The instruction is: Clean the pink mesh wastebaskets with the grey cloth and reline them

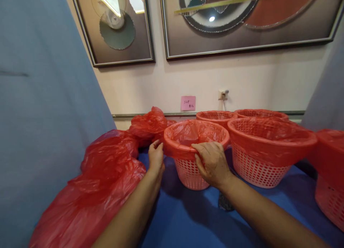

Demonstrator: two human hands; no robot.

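A small pink mesh basket (191,174) stands on the blue table (193,219), lined with a red plastic bag (188,133) folded over its rim. My left hand (156,156) pinches the bag's edge at the rim's left side. My right hand (212,162) lies over the front of the rim, fingers curled and pressing the bag's folded edge down against the basket wall.
A heap of loose red plastic bags (102,183) lies to the left. A larger lined basket (264,151) stands at the right, two more (215,116) behind, another (330,169) at the far right edge. Blue partitions flank both sides; framed pictures hang above.
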